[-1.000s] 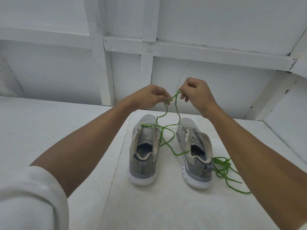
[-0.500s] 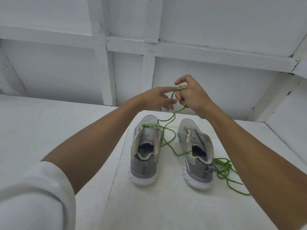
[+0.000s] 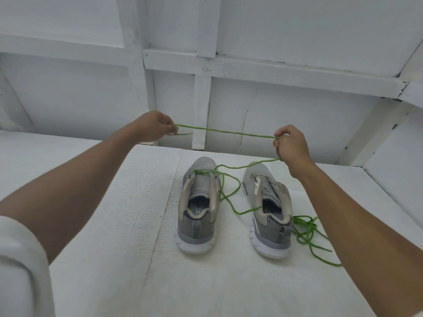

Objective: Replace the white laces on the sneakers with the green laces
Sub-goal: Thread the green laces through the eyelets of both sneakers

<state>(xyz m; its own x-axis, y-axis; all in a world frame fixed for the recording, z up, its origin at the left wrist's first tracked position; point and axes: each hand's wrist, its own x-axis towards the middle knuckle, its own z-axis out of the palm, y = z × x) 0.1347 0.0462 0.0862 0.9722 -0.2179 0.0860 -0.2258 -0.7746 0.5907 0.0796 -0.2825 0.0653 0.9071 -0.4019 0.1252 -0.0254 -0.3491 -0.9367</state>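
Two grey sneakers stand heel-toward-me on the white surface, the left sneaker (image 3: 198, 202) and the right sneaker (image 3: 269, 209). A green lace (image 3: 225, 132) is stretched taut in the air between my hands, above the toes. My left hand (image 3: 153, 127) pinches one end of it. My right hand (image 3: 288, 146) grips the other part, and from there the lace runs down to the front eyelets of the left sneaker and loops between the shoes. A second green lace (image 3: 306, 234) lies bunched to the right of the right sneaker.
The shoes sit on a white padded surface (image 3: 128, 248) with a seam running left of the left sneaker. A white wall with raised beams (image 3: 202, 106) stands right behind the shoes. A side panel (image 3: 393, 170) closes in the right.
My hands were together above the shoes, working the lace. They have moved apart, left hand to the left and right hand to the right, pulling the lace straight between them.
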